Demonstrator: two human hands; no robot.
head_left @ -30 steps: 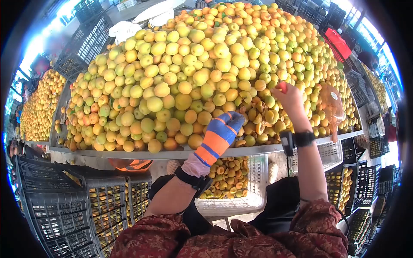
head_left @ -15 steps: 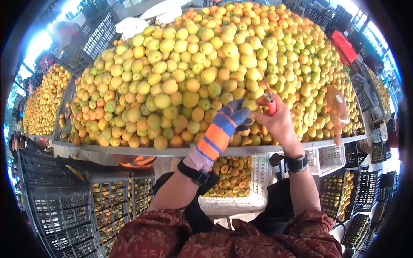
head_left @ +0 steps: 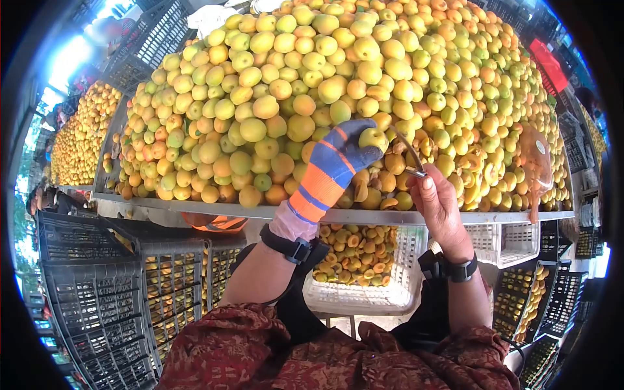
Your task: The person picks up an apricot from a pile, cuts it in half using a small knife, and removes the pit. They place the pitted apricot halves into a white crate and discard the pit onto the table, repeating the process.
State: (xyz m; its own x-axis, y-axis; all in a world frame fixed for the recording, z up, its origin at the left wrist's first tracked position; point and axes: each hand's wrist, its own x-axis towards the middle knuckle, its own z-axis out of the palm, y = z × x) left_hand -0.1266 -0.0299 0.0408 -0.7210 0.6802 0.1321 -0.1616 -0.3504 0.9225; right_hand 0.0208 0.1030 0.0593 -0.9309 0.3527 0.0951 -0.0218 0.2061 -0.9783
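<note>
Your gloved left hand [head_left: 339,155] pinches apricot [head_left: 373,138]; bare right hand [head_left: 439,201] grips curved knife [head_left: 410,151]. Tuck fingertips clear of blade, imo.

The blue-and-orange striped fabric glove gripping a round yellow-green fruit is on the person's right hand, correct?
Not quite: the head view shows the striped glove on the left hand. It does grip the round fruit.

Left grip [head_left: 350,151] in blue-and-orange banded glove [head_left: 318,193] with pale cuff [head_left: 294,222]; black wrist straps [head_left: 284,245]; dark red patterned sleeves [head_left: 227,338].
</note>
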